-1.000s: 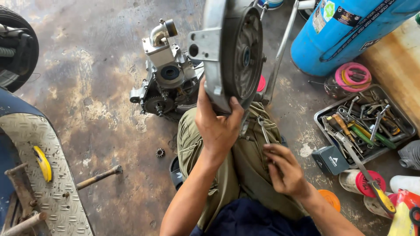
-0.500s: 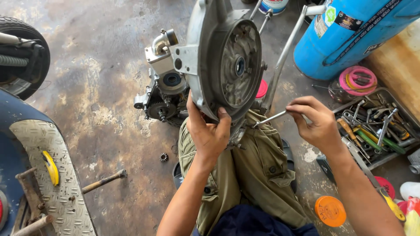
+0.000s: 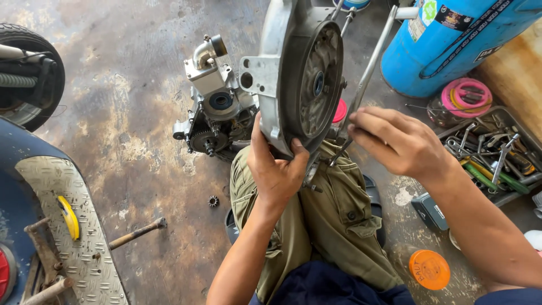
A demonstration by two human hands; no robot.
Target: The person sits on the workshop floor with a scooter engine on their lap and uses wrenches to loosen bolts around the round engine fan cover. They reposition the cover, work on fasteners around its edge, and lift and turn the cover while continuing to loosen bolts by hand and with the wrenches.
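My left hand grips the lower edge of a grey metal engine cover, held upright above my knees in olive trousers. My right hand is closed on a slim metal tool. The tool's tip points at the cover's bottom rim, just right of my left thumb. Behind the cover, a stripped engine block with a toothed gear and a bent pipe stands on the stained concrete floor.
A tray of hand tools lies at the right, below a blue cylinder and a pink ring. An orange lid, a small gear, a wooden-handled tool, a scooter footboard and a tyre surround me.
My right hand has risen from my lap with the slim tool and brought its tip to the cover's lower rim. My left hand has kept its hold on the cover.
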